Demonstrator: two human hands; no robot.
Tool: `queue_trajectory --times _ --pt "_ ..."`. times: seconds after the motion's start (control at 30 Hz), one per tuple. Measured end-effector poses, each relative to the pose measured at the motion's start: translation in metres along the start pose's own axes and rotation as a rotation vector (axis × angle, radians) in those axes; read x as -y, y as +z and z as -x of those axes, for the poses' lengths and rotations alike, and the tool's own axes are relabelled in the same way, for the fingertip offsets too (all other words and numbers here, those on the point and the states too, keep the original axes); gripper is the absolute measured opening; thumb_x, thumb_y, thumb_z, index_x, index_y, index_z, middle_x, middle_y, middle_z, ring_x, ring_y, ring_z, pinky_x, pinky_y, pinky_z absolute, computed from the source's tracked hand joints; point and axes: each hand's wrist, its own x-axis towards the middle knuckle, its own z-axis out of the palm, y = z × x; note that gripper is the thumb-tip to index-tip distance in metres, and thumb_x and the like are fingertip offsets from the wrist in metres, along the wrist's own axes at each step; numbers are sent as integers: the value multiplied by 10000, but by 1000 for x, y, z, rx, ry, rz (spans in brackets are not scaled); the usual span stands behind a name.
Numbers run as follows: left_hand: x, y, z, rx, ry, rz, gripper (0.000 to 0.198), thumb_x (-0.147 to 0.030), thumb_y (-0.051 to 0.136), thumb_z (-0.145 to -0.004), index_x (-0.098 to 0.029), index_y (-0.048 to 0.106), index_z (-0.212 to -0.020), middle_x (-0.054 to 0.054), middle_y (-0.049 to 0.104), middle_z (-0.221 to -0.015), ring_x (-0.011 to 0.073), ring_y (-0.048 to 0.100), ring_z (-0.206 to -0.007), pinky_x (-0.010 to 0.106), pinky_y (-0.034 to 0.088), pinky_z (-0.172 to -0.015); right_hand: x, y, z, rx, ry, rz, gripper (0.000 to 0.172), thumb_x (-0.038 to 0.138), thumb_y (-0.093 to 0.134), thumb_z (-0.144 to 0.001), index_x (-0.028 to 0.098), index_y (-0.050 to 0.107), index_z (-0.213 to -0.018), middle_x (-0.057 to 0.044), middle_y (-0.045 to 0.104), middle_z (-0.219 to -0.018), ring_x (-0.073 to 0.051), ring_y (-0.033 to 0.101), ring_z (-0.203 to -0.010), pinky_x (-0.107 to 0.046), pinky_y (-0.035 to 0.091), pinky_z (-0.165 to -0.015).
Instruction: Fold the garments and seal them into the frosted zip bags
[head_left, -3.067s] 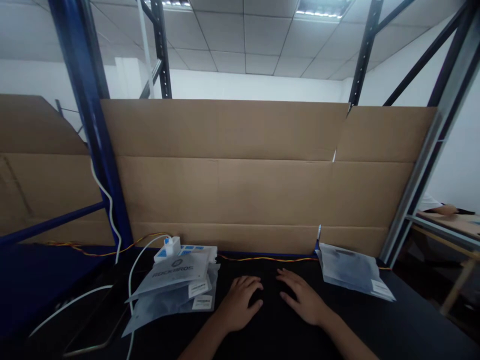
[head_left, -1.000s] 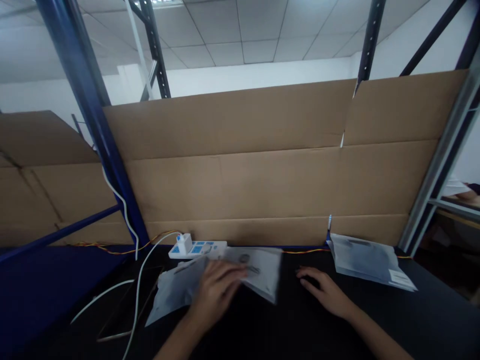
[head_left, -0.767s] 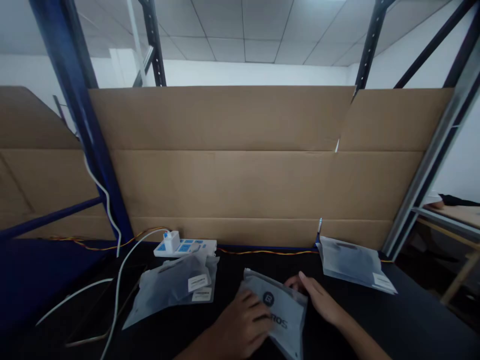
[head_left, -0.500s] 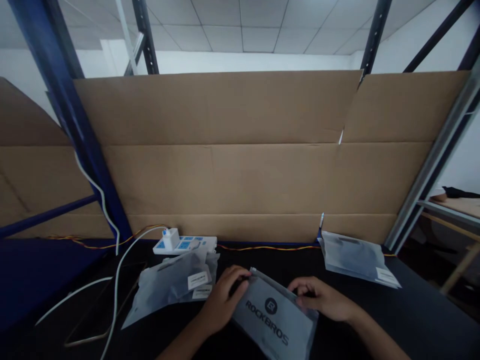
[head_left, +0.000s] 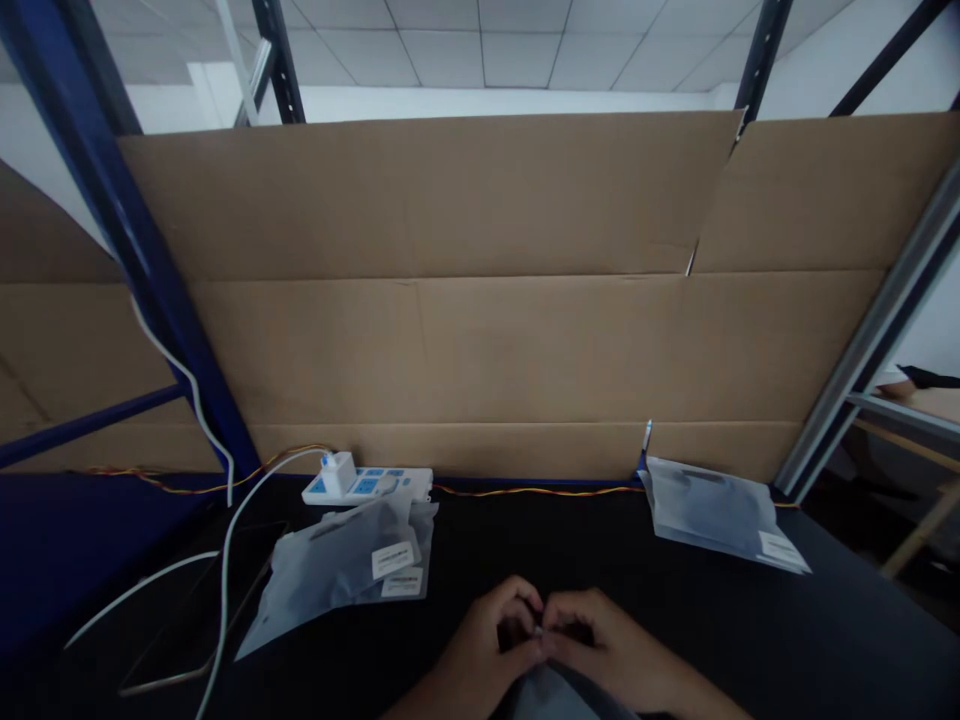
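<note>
A grey frosted zip bag (head_left: pixel 553 695) hangs low at the front of the view, mostly cut off by the bottom edge. Both hands meet at its top edge, fingertips almost touching. My left hand (head_left: pixel 493 645) is closed, thumb and forefinger pinching the bag's edge. Beside it my right hand (head_left: pixel 611 640) pinches the same edge from the right, also closed. A tiny pale bit shows between the fingertips, too small to name. The bag's printed face is out of sight now.
Labelled frosted bags (head_left: pixel 337 560) lie left, before a white power strip (head_left: pixel 405 484) with a plugged-in charger (head_left: pixel 338 474). More bags (head_left: pixel 712 510) lie at right beside a pen (head_left: pixel 646 440). A white cable (head_left: pixel 226 590) crosses a dark flat tray-like object (head_left: pixel 187 620). A cardboard wall (head_left: pixel 487 350) stands behind.
My hands have come together at the bag's top edge; they were apart on it before. The bag has moved down and tilted, so its ROCKBROS print no longer shows. The view has shifted slightly.
</note>
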Motion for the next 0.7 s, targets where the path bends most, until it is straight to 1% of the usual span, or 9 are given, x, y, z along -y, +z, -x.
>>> queue_trajectory --times 0.07,0.17,0.3,0.4,0.47,0.5,0.6,0.63,0.7 --pt "3 -8 -4 -22 17 2 209 -230 690 -821 -196 620 -1014 -39 592 -747 149 555 -744 245 401 -710 -2 -3 0 4 3 5 282 415 576 -916 177 661 -790 54 516 -635 -101 442 -617 -205 325 -569" --pt "7 -31 -12 -127 31 -22 248 -283 681 -831 -209 627 -1061 -38 573 -746 153 547 -728 253 395 -701 -6 -17 1 8 13 2 339 435 540 -935 169 617 -738 60 452 -614 -96 406 -602 -207 305 -557" --pt "7 -65 -19 -340 37 -61 249 -355 668 -840 -228 631 -1051 -39 553 -736 165 551 -730 261 411 -698 -9 -41 7 13 33 -41 363 474 549 -925 168 602 -737 44 499 -643 -110 450 -626 -214 335 -575" --pt "3 -80 -20 -454 60 -52 273 -407 660 -844 -231 621 -1050 -31 570 -749 177 569 -737 270 440 -699 -10 -57 12 54 50 -111 363 486 570 -912 171 605 -735 29 552 -658 -132 516 -651 -236 388 -621" --pt "2 -82 -20 -481 72 -45 282 -433 652 -849 -229 620 -1041 -21 594 -765 185 586 -749 278 457 -709 -10 -64 14 84 50 -158 362 500 571 -910 173 625 -766 15 596 -688 -149 557 -683 -262 424 -672" --pt "2 -81 -20 -482 74 -44 280 -441 645 -853 -229 623 -1035 -17 605 -774 188 593 -758 281 462 -715 -10 -66 15 75 46 -175 352 508 569 -911 176 645 -821 8 615 -717 -156 569 -703 -273 435 -694" --pt "5 -73 -19 -454 75 -50 261 -446 619 -875 -234 639 -1026 -6 629 -818 195 606 -794 289 468 -737 -11 -66 14 -33 21 -195 369 524 552 -920 204 663 -1067 -6 646 -823 -167 575 -770 -289 447 -734" --pt "7 -69 -19 -438 79 -56 255 -444 615 -879 -236 645 -1023 -2 635 -835 198 610 -808 292 469 -745 -11 -64 13 -50 16 -187 380 527 543 -924 214 664 -1103 -13 656 -856 -173 579 -794 -294 448 -745" --pt "10 -61 -18 -414 86 -68 244 -437 608 -887 -237 653 -1019 5 647 -864 204 614 -831 297 471 -760 -9 -60 11 -16 -4 -156 372 516 531 -933 216 693 -1081 -32 671 -922 -186 593 -847 -302 452 -773"
